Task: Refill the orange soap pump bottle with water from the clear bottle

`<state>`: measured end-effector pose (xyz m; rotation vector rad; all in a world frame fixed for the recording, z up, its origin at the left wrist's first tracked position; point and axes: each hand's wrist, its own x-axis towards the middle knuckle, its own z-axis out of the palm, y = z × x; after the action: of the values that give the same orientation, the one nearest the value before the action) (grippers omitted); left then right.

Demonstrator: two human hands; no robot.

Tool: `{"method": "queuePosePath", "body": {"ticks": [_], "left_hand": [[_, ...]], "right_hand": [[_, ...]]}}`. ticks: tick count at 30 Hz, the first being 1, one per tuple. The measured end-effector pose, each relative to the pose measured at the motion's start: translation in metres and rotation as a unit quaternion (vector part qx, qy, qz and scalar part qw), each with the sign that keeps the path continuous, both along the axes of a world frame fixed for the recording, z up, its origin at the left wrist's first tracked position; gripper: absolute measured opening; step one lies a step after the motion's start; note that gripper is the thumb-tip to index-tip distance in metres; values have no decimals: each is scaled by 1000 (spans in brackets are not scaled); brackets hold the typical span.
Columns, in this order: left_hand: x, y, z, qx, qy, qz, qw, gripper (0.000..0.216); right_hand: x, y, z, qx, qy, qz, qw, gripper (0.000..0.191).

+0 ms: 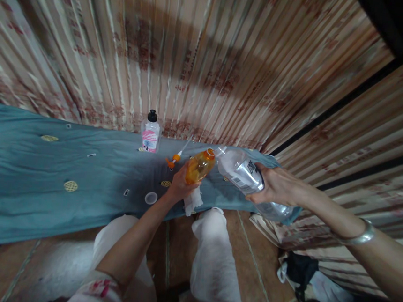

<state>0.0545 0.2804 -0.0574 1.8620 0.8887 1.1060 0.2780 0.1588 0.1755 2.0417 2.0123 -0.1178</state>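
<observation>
My left hand (180,187) is closed round an amber see-through bottle (200,166), tilted with its uncapped mouth up and to the right. In my right hand (272,183) is a large clear plastic bottle (240,170), tipped on its side. Its neck points left, close by the amber bottle's mouth; whether they touch I cannot tell. An orange pump top (174,160) with a clear tube lies on the cloth left of the amber bottle. Below my left hand is a crumpled white tissue (193,201). A small round clear lid or cup (151,198) rests nearby.
A clear bottle with a black cap and pink label (150,135) stands near the curtain (181,55). Blue-green patterned cloth (98,161) covers the long low surface. Dark bags or clothes (331,284) lie on the tiled floor (259,250) at lower right.
</observation>
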Motion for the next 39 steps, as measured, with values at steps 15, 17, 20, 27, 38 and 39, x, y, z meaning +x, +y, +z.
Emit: {"method": "queuePosePath", "body": {"ticks": [15,17,20,27,38,39], "left_hand": [[-1,0,-1,9,31,5,999,81],[-1,0,-1,8,28,2,1000,81],[0,0,0,14,33,6,999,80],[1,0,-1,39,51,23,998,76],[0,-3,5,15,38,12,999,75],[0,-2,5,16,40,14,999,75]], "right_hand": [[0,0,-1,3,0,2,1000,67],[1,0,-1,4,0,3,1000,66],[2,0,-2,5,6,4,1000,63],[1,-1,-2,9,3,3,1000,65],[3,0,-3,-3,18,0,1000,62],[3,0,-3,-1,19,0,1000,61]]}}
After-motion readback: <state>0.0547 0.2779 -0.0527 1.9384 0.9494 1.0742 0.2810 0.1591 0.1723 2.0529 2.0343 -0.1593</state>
